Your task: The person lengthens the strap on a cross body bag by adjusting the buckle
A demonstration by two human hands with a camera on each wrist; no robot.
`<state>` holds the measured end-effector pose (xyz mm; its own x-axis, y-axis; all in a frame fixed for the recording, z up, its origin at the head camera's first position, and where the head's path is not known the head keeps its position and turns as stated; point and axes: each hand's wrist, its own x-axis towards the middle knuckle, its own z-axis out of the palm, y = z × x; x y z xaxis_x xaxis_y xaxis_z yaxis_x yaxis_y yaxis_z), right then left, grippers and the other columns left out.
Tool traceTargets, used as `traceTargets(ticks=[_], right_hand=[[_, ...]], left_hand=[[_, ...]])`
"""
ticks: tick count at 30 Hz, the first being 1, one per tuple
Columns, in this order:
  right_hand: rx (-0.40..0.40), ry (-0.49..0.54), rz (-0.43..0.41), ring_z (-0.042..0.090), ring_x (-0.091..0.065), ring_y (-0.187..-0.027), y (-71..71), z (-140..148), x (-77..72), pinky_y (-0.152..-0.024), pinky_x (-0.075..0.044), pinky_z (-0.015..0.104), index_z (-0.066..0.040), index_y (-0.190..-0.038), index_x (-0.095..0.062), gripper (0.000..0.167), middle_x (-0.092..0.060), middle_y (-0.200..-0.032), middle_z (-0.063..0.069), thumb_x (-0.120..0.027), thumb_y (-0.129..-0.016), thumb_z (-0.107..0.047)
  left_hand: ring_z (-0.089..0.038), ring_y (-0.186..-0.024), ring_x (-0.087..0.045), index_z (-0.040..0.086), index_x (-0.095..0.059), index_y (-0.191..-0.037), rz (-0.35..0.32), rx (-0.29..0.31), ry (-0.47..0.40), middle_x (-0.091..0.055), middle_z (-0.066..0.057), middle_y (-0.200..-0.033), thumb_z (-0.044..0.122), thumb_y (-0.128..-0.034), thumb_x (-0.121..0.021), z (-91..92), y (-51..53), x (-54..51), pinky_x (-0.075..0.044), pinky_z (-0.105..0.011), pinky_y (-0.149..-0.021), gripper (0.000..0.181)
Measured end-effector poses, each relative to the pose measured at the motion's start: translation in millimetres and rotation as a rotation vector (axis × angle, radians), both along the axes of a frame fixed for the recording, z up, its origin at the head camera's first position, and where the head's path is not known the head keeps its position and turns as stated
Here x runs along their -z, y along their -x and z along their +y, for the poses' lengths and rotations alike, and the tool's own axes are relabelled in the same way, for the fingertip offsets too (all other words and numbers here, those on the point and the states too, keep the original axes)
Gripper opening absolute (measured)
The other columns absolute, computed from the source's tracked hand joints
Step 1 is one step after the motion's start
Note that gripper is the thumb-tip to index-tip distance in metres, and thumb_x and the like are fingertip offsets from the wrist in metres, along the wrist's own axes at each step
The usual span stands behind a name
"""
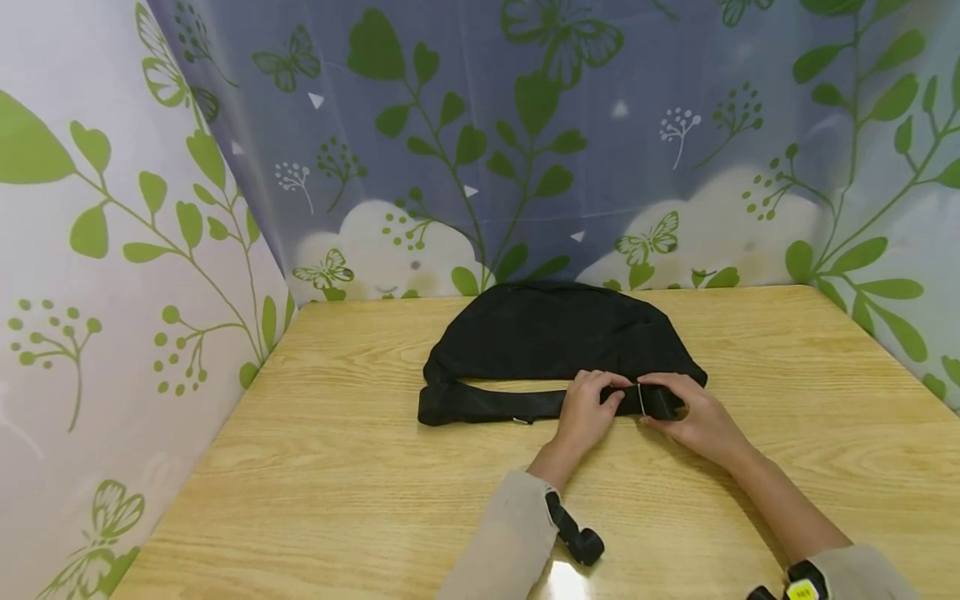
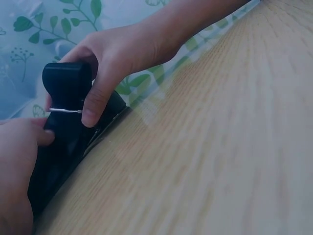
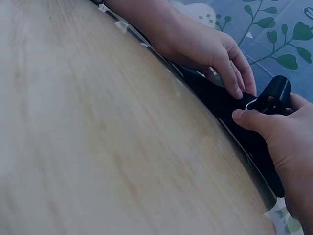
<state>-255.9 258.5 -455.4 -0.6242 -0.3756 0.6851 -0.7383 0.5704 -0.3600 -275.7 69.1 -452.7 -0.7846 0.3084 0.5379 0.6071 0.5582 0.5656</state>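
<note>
A black fabric bag (image 1: 555, 329) with a rounded top lies on the table, its wide black strap (image 1: 487, 404) stretched along the near side. The left hand (image 1: 588, 408) pinches the strap between thumb and fingers, just left of a thin metal slider buckle (image 1: 641, 398). At that buckle, the right hand (image 1: 697, 417) grips with its thumb on the near edge and fingers on the far edge. A loop of strap (image 2: 66, 78) bulges up beside the buckle in the left wrist view. In the right wrist view, the same loop (image 3: 279, 90) rises near the right thumb.
The wooden table (image 1: 315, 483) extends around the bag to both sides and toward the person. A patterned cloth (image 1: 465, 125) with leaves and butterflies hangs behind it, close to the bag's far edge. Another small metal piece (image 1: 522, 420) shows on the strap's left part.
</note>
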Motion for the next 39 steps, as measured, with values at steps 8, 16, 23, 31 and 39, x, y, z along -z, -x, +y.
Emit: traceTargets(ticks=[8,16,23,31,39], right_hand=[[-0.007,-0.011,-0.003,0.020,-0.052,-0.101,1.7,1.4,2.5,-0.091,-0.030,0.013,-0.006,-0.113,-0.061,0.065,-0.059,-0.109,0.007,-0.086,-0.054,0.000],[0.060,-0.065,-0.011,0.026,-0.054,-0.097,2.5,1.8,2.3,-0.086,-0.037,0.036,-0.005,-0.111,-0.061,0.063,-0.061,-0.106,0.007,-0.087,-0.054,-0.007],[0.090,-0.099,-0.061,0.032,-0.051,-0.100,1.1,2.8,0.6,-0.085,-0.033,0.050,-0.003,-0.114,-0.058,0.058,-0.059,-0.108,0.011,-0.082,-0.062,-0.007],[0.071,-0.093,-0.032,0.033,-0.050,-0.100,-0.8,4.2,1.0,-0.085,-0.032,0.049,0.001,-0.113,-0.057,0.044,-0.059,-0.107,0.015,-0.065,-0.070,0.009],[0.097,-0.085,-0.004,0.028,-0.053,-0.096,-0.4,4.0,0.0,-0.083,-0.036,0.041,0.000,-0.112,-0.061,0.045,-0.062,-0.105,0.011,-0.073,-0.068,0.006]], left_hand=[[-0.007,-0.092,-0.050,0.017,-0.072,-0.097,0.048,0.031,-0.026,-0.064,0.007,-0.097,0.016,-0.0832,-0.069,0.4,0.0,-0.7,-0.037,-0.013,-0.080,0.014],[-0.006,-0.079,-0.049,0.012,-0.064,-0.099,-0.060,0.115,-0.050,-0.054,0.003,-0.087,0.006,-0.0815,-0.069,0.7,0.5,0.3,-0.038,-0.010,-0.070,0.019],[-0.006,-0.084,-0.051,0.011,-0.056,-0.110,-0.155,0.174,0.067,-0.054,0.002,-0.095,0.007,-0.0793,-0.072,1.4,1.1,3.4,-0.038,-0.011,-0.074,0.035],[-0.004,-0.085,-0.050,0.013,-0.053,-0.115,-0.195,0.152,0.096,-0.051,0.005,-0.094,0.011,-0.0756,-0.076,2.5,2.3,4.5,-0.038,-0.011,-0.073,0.046],[-0.004,-0.085,-0.048,0.016,-0.047,-0.126,-0.177,0.132,0.146,-0.049,0.006,-0.094,0.024,-0.0723,-0.080,4.1,-0.2,3.7,-0.038,-0.012,-0.072,0.063]])
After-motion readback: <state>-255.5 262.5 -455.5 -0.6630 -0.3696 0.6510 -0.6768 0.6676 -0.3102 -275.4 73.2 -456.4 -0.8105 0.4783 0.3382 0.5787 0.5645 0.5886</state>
